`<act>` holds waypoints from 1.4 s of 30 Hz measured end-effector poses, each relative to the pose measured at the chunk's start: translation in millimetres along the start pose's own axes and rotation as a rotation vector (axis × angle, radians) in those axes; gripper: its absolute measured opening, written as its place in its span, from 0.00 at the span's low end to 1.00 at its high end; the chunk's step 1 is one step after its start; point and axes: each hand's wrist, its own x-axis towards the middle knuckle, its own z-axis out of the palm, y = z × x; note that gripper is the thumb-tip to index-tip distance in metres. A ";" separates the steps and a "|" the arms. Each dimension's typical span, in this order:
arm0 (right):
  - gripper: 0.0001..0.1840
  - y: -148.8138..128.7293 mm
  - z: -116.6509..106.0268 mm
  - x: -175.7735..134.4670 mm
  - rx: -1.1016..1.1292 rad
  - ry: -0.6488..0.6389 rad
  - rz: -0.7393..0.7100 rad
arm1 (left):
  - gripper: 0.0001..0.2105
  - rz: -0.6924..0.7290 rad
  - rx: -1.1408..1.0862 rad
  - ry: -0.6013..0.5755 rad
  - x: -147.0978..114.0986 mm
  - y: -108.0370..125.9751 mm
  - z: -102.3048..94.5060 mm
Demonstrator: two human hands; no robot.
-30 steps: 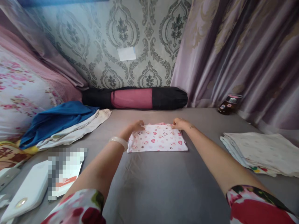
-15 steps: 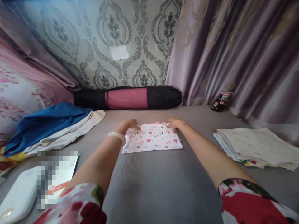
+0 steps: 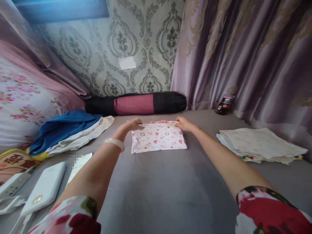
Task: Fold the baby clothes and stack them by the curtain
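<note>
- Pinching both ends of the far edge of the folded printed cloth: at the far left corner with the left hand, at the far right corner with the right hand.
- Laid on the grey surface, about midway across and towards its far edge.
- Facing the black-and-pink roll along that far edge, not touching it.
- Flanked, well apart, by the blue garment near the surface's far left corner and by the stack of pale cloths near its right edge.
- Compared with a second ago, shifted outward with the left hand, closer to the cloth's own corner; otherwise little altered beyond the viewing angle.
- Looking straighter down the cloth's left side than then, with more of the pink layer behind its far edge.
- Suggests, as a judgement, a wider, more even hold, without any new fold yet.
</note>
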 end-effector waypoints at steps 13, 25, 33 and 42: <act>0.17 1.3 -56.0 -42.2 0.129 0.320 -0.302 | 0.12 -0.021 0.001 0.390 -44.4 22.0 -37.7; 0.21 20.9 14.0 -118.6 -0.019 0.169 -0.505 | 0.09 0.290 0.055 0.260 -115.2 22.4 53.7; 0.25 30.9 44.3 -148.0 -0.059 0.078 -0.569 | 0.31 0.268 0.002 0.122 -138.2 21.6 91.7; 0.25 26.7 38.4 -152.9 -0.033 0.021 -0.539 | 0.41 0.220 -0.025 0.119 -156.6 4.3 90.7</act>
